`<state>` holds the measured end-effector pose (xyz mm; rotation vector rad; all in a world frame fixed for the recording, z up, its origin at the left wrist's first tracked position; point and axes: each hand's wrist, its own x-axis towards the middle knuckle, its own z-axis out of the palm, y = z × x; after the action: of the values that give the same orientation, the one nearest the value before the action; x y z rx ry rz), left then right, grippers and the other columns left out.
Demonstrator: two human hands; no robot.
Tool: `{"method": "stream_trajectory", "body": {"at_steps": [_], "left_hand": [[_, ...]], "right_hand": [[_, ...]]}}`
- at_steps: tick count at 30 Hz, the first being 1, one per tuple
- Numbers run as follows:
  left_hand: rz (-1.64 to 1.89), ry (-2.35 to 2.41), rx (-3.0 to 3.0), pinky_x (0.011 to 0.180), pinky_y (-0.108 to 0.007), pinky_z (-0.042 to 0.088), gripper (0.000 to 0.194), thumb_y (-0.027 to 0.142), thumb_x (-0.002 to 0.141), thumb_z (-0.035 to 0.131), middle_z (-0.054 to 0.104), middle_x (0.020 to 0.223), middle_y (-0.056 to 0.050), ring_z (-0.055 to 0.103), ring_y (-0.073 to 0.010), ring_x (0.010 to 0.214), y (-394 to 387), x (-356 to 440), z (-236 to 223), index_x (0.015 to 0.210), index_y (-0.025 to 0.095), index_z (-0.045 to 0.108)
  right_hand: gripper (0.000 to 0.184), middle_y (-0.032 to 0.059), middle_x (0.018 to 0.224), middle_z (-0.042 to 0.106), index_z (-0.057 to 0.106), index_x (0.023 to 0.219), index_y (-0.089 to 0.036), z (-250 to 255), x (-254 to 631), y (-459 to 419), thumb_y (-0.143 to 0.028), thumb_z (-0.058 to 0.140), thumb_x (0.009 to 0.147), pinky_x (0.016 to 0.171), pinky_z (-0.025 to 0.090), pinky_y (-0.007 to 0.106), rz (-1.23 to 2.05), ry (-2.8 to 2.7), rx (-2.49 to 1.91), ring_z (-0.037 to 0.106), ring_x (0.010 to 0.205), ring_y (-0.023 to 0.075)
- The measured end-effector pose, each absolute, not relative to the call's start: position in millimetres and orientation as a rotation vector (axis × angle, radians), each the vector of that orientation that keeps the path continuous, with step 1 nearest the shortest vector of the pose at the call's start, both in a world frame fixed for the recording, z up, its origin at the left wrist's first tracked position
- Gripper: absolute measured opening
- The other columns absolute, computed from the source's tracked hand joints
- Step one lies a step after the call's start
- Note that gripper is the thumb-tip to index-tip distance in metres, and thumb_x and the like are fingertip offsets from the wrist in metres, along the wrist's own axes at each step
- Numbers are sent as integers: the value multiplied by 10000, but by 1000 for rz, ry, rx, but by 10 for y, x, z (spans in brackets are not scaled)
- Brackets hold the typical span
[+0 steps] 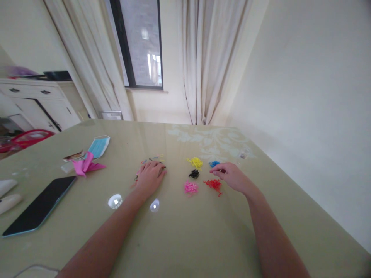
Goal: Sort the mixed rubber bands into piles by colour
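My left hand (150,177) lies palm down over a loose pile of small mixed-colour rubber bands (155,158), and its fingers cover most of them. My right hand (230,175) hovers between a small blue heap (215,164) and a red heap (214,185), thumb and forefinger brought together. Anything in that pinch is too small to make out. Left of it are a yellow heap (195,162), a black heap (194,173) and a pink heap (191,188) of similar bands.
On the left of the glossy table (185,239) lie a dark tablet (40,204), a pink folded paper shape (87,165) and a blue face mask (99,147). A small clear item (244,153) sits near the right edge, beside the wall.
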<state>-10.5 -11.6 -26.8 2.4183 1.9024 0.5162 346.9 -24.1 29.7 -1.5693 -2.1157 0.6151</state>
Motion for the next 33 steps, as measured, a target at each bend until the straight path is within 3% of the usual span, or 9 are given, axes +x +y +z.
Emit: {"method": "stream_trajectory", "body": {"at_steps": [8, 22, 33], "left_hand": [[510, 1909, 2425, 1107, -540, 429, 306, 366, 1053, 545, 744, 1278, -122, 633, -360, 1245, -113, -98, -268, 1194, 206, 764], [525, 1920, 2427, 1071, -500, 448, 243, 263, 1030, 512, 774, 1160, -109, 656, -330, 1163, -104, -106, -236, 1026, 226, 752], [477, 1928, 2446, 1056, -507, 441, 254, 270, 1041, 493, 747, 1173, -127, 633, -342, 1178, -111, -102, -251, 1054, 232, 744]], "right_hand": [[251, 81, 950, 826, 870, 1006, -234, 243, 3347, -238, -199, 625, 967, 805, 551, 349, 512, -2092, -1480, 735, 835, 231], [224, 71, 986, 793, 836, 1025, -230, 298, 3004, -366, -210, 613, 1016, 792, 541, 328, 450, -2021, -1313, 705, 808, 198], [212, 66, 972, 772, 824, 1027, -211, 283, 2786, -442, -154, 621, 1014, 789, 527, 316, 484, -2029, -1264, 688, 802, 191]]}}
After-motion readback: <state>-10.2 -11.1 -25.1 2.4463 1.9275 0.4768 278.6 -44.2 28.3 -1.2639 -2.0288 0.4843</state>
